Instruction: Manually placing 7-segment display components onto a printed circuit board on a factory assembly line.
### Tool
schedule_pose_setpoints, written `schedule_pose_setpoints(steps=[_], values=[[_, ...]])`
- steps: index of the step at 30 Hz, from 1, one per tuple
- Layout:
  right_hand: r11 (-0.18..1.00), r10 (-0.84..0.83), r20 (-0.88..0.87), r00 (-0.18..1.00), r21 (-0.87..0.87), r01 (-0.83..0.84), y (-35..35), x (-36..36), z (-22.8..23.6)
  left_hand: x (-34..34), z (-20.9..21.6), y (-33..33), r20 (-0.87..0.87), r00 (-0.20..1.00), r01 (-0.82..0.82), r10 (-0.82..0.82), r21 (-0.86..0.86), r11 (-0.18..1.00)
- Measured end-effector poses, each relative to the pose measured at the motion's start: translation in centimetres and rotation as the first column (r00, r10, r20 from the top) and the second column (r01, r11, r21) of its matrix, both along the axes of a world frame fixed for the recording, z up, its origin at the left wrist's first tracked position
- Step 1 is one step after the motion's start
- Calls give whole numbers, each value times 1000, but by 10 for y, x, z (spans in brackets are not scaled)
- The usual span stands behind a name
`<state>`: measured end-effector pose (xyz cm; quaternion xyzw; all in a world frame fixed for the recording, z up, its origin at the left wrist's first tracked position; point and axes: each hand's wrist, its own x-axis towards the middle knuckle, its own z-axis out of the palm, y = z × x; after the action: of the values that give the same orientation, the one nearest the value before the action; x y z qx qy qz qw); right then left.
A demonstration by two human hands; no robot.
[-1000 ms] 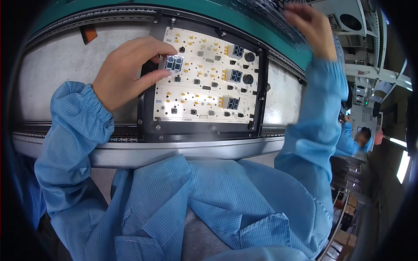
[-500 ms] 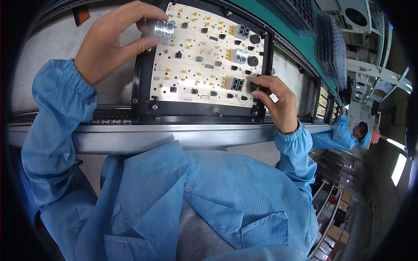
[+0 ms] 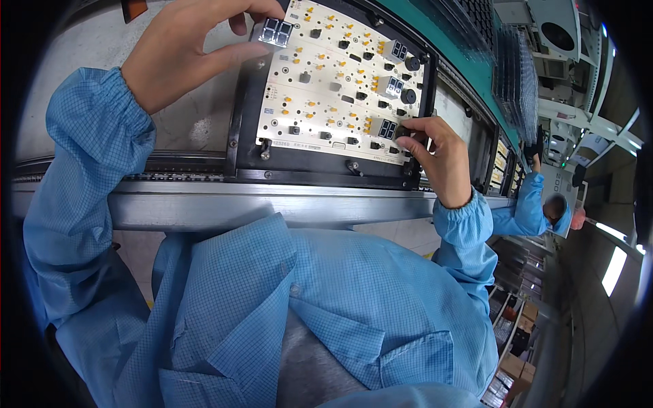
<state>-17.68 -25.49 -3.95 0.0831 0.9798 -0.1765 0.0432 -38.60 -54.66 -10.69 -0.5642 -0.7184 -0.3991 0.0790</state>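
Note:
My left hand (image 3: 197, 51) pinches a two-digit seven-segment display (image 3: 275, 32) between thumb and fingers, above the upper left edge of a pale circuit board (image 3: 320, 102). The display's digit face shows. My right hand (image 3: 439, 160) is at the board's lower right, thumb and forefinger closed around a round black buzzer (image 3: 403, 131), which they partly hide. Just left of those fingertips stands another display (image 3: 388, 128). Two more displays, one at mid-right (image 3: 390, 86) and one at upper right (image 3: 395, 50), stand beside black buzzers on the board.
A black carrier frame (image 3: 299, 166) holds the board on a conveyor, behind a metal rail (image 3: 272, 204). Stacked clear trays (image 3: 513, 81) stand at the far right, past a green surface (image 3: 408, 20). Another person in blue (image 3: 530, 211) works further right.
The board and its carrier appear further right and slightly higher in the picture. My left hand has shifted up and right, its display now showing its face. My right hand stays at the buzzer.

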Motion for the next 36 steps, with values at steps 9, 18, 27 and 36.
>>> schedule_pose_setpoints(steps=[9,18,27,36], values=[[362,-809,57,584,-736,573,89,-2,-54,3,7,-1,29,999,-18,16,70,997],[-24,-841,140,523,-974,223,192,-13,-116,8,-17,8,57,998,12,-10,-27,1000],[682,-518,-109,848,-652,332,194,-84,-102,-1,-19,16,-49,999,18,-14,80,997],[845,-52,-252,966,505,177,117,-88,-53,-95,47,-169,-78,489,-864,869,96,495]])
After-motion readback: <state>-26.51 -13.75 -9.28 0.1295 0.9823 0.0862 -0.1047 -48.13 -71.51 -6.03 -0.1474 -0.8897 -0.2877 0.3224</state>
